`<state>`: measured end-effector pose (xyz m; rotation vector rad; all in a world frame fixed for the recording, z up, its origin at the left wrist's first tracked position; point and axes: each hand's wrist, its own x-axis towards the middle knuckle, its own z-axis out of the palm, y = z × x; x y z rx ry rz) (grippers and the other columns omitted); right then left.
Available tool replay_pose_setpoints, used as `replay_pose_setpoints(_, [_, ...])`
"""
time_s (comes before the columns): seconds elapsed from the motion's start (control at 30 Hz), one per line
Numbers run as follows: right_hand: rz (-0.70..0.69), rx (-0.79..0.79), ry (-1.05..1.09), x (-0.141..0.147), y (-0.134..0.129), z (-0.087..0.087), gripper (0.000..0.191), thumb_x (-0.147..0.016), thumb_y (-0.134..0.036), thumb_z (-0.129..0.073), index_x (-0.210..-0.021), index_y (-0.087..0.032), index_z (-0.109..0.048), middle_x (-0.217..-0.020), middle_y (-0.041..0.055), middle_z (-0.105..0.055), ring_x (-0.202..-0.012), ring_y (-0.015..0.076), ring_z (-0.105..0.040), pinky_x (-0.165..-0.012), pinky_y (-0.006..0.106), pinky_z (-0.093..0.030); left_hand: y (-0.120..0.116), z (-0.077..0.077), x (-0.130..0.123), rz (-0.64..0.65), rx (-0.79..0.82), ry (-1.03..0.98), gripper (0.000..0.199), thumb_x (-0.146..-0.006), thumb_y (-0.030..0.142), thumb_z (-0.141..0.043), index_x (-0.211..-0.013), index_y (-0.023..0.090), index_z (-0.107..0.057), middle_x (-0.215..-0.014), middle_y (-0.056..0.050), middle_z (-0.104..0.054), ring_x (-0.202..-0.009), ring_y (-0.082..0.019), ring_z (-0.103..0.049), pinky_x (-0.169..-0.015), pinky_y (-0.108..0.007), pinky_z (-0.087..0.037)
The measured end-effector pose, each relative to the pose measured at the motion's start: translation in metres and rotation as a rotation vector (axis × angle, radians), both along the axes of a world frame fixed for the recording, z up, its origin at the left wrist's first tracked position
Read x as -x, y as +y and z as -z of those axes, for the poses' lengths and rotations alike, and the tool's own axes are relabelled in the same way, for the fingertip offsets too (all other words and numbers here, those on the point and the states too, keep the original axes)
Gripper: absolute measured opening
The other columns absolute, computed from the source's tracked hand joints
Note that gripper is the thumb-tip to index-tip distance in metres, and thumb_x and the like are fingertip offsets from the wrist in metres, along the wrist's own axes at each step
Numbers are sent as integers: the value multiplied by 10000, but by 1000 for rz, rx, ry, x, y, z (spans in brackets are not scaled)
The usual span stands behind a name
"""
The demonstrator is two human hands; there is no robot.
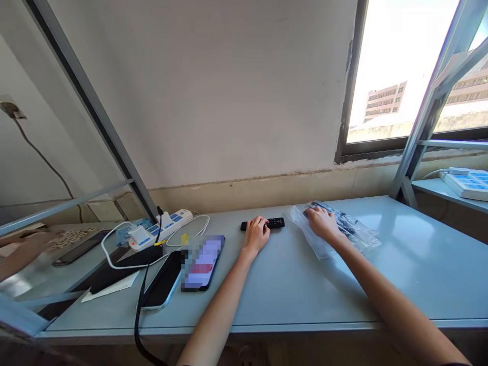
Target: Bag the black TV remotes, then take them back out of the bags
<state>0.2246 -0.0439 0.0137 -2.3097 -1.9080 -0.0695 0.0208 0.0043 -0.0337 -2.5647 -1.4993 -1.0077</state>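
Note:
A black remote control (276,222) lies lengthwise near the back of the grey table (282,290). My left hand (256,235) is closed over its left half, fingers bent across it, and hides part of its buttons. To the right, a clear plastic bag (316,245) lies crumpled on the table with dark items inside that I cannot make out. My right hand (323,223) grips the top of this bag at its left part, with the fingertips partly hidden.
Left of my arms lie a phone with a lit screen (204,264), a dark-screened phone (163,279) and a white power strip (177,222) with cables. Metal posts (417,117) frame the table. At far left, another person's hand (32,249) is over a neighbouring table.

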Motion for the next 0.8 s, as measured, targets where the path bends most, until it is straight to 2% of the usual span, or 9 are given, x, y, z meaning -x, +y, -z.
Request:
replay_pose_setpoints(0.1, [91,6,2,-11,1,1,437,-870,-124,-342,-1204,-192,-615,-1206,162,-545,-1156,298,-480,-903,441,-398,-2,-1,0,1,14,7,225,-814,81,-477,-901,227,-624,-972,-16,-659,-947,-173,-619,-858,-316,-439])
replay_pose_setpoints(0.27, [139,-19,1,-21,3,6,343,-858,-201,-418,-1098,-247,-658,-1118,127,-586,-1088,288,-522,-786,373,-458,-6,-3,0,-1,32,-2,239,-818,74,-471,-914,221,-633,-982,-25,-659,-950,-174,-619,-860,-313,-440])
replay_pose_setpoints(0.43, [150,-53,-6,-24,0,3,359,-763,-241,-576,-1113,-254,-653,-1080,114,-607,-1003,275,-578,-704,320,-480,-10,-4,0,-8,41,-30,246,-809,65,-482,-915,217,-644,-980,-25,-654,-935,-174,-619,-858,-306,-446])
replay_pose_setpoints(0.63, [127,-83,11,-21,-6,-9,403,-743,-261,-608,-1141,-226,-655,-1063,119,-628,-990,274,-600,-692,311,-491,-12,-5,1,-29,45,-44,253,-792,48,-485,-898,210,-649,-968,-26,-654,-935,-171,-622,-851,-296,-454])
replay_pose_setpoints(0.7, [155,-138,46,-21,-9,-14,404,-755,-302,-605,-1145,-209,-656,-1069,128,-627,-990,285,-597,-711,329,-489,-11,-5,1,-34,43,-42,253,-790,48,-485,-893,212,-649,-968,-24,-656,-932,-169,-625,-852,-292,-457])
replay_pose_setpoints(0.8, [191,-348,156,-20,-9,-22,469,-772,-373,-578,-1191,-171,-633,-1084,146,-617,-949,294,-599,-716,349,-480,-11,-4,1,-37,39,-38,252,-789,61,-492,-921,214,-643,-981,-27,-658,-933,-172,-626,-857,-295,-462])
